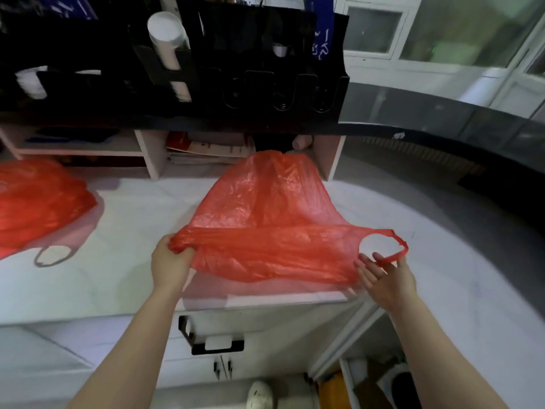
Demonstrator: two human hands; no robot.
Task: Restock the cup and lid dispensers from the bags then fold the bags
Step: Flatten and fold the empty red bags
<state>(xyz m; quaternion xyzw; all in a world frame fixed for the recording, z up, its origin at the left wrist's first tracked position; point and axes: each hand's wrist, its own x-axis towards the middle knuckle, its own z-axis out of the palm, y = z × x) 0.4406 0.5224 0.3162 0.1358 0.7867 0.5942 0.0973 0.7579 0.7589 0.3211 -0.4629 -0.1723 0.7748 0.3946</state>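
At the far left a second red bag (pixel 38 202) lies slumped on the white counter (pixel 124 225), with one handle loop trailing toward the front edge. Above it the black dispenser rack (pixel 182 93) shows a stack of white cups (pixel 165 33) in one slot. These are not our concern for now.

The left hand (pixel 169 262) grips one end of the middle red bag (pixel 265 219), fingers curled round a bunched handful of film. The bag is spread across the counter in front of us. Its body fans out toward the shelf behind, and its near edge is raised off the surface between the two hands.

At the bag's right end a handle loop (pixel 395 249) hangs free, and the right hand (pixel 383 276) is under it, palm up and fingers nearly straight. The strap seems to lie across the fingers and not be pinched, though the view is too soft here for us to be sure.

We judge this bag to be very light, thin and limp — it will not hold a crease and will trap air and slide on the smooth counter. We would take it by the corners or handles, pull it taut, and press each fold flat against the counter.
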